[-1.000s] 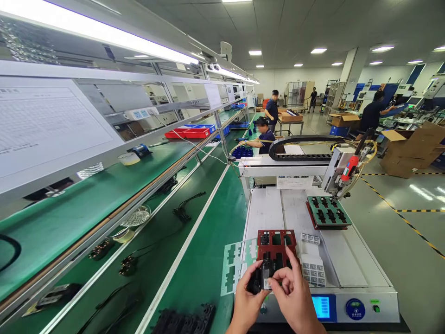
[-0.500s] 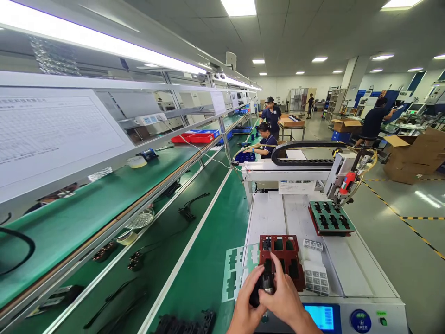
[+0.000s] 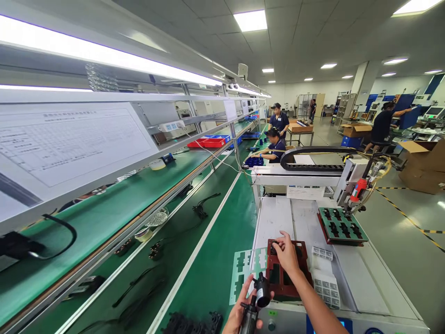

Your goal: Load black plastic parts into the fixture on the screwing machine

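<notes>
My left hand [image 3: 237, 310] is closed around two black cylindrical parts with small side nozzles, like small pumps: one upper part [image 3: 263, 292] and one lower part [image 3: 248, 318]. My right hand [image 3: 288, 255] reaches over the dark red fixture plate [image 3: 301, 247]. Its thumb and forefinger pinch at a small black piece [image 3: 273, 247] in the upper left cutout, partly hidden by the fingers. A pale green template [image 3: 239, 260] with cutouts lies against the fixture's left side. Right of the fixture stand white gridded blocks [image 3: 326, 290].
A green-topped fixture [image 3: 342, 226] holding several black parts sits beneath the red-tipped tool head [image 3: 359, 190] of the gantry machine. Black molded parts [image 3: 194, 322] lie on the green bench at the front. Co-workers [image 3: 276, 147] work farther along the bench.
My hands were together around a black part; now they are apart. The right hand has moved forward to the fixture's upper left cutout, and the left shows two cylinders. The view has shifted leftward.
</notes>
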Demonstrator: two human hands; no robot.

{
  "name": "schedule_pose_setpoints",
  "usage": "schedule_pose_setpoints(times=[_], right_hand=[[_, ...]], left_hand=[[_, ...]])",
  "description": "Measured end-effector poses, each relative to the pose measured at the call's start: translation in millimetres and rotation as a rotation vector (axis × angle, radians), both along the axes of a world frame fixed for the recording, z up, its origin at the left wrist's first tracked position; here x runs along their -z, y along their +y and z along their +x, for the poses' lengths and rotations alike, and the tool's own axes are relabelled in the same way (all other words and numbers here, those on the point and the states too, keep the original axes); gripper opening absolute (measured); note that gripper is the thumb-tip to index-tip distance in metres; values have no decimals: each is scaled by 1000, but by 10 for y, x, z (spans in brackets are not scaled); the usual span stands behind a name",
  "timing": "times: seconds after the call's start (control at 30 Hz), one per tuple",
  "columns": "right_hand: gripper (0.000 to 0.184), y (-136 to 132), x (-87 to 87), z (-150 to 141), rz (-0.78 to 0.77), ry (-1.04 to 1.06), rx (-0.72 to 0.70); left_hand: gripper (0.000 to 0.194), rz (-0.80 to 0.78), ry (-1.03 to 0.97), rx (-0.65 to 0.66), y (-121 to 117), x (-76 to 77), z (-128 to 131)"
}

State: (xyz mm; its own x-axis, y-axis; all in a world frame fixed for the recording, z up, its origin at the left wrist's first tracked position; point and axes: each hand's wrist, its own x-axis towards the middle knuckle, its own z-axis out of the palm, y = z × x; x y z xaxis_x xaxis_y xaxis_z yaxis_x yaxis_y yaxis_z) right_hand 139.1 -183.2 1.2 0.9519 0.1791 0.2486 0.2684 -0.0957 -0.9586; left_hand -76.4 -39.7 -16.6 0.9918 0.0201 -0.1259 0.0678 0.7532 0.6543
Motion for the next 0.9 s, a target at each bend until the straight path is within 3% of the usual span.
schedule_pose_setpoints(times=[0.13, 0.23, 0.33, 0.47, 0.63, 0.77, 0.9], right_hand=[[67, -145, -398, -219, 210, 115, -45], [72, -240, -621, -498, 440, 351, -220], [66, -325, -678, -751, 495, 450, -375], [58, -492, -606, -926, 453, 371, -380], [39, -782, -634, -1031, 240, 206, -104], [45, -924, -706, -1155, 145, 310, -276], [45, -934, -657, -1234, 69, 385, -340]], left_hand=[[68, 101, 82, 8, -46, -46, 56], [71, 233, 139, -37, -178, -112, 147], [81, 301, 129, -28, -327, -170, 232], [96, 463, 104, -85, -408, -226, 252], [69, 932, -34, -205, -387, -424, 263], [56, 1183, 2, -201, -417, -595, 328], [56, 1237, 4, -213, -459, -631, 375]])
